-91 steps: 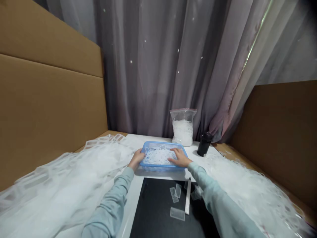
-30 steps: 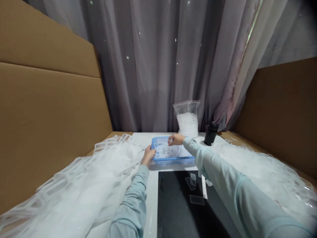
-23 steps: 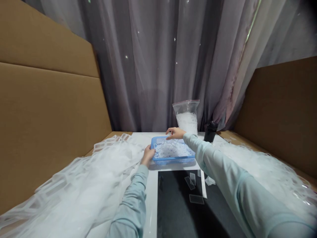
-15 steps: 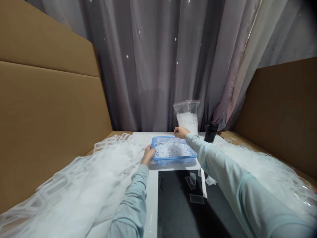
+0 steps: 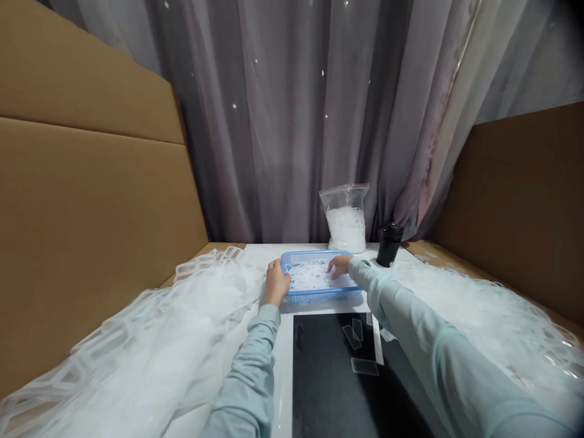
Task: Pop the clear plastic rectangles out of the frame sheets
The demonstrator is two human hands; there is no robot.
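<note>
A shallow blue plastic basket (image 5: pixel 319 297) stands on the white table, filled with small white ring-like pieces (image 5: pixel 310 277). My left hand (image 5: pixel 277 283) grips the basket's left end, thumb on the rim and fingers round the outside. Inside the basket, toward its right side, my right hand (image 5: pixel 339 266) reaches down with bent fingers apart at the white pieces. Its fingertips are too small to show whether they touch any single piece. Just behind the basket, a clear zip bag (image 5: pixel 347 228) full of similar white pieces stands upright.
A black mat (image 5: pixel 333 377) lies in front, with several clear rectangular pieces (image 5: pixel 365 367) and a white strip (image 5: pixel 378 347) on it. Heaps of translucent white frames (image 5: pixel 182 340) and strands (image 5: pixel 474 310) flank the table. A black bottle (image 5: pixel 389 245) stands right; cardboard walls (image 5: pixel 91 201) enclose both sides.
My right hand has dropped from above the basket's back rim into the white pieces, and its fingers have spread. My left hand has shifted slightly up along the basket's end.
</note>
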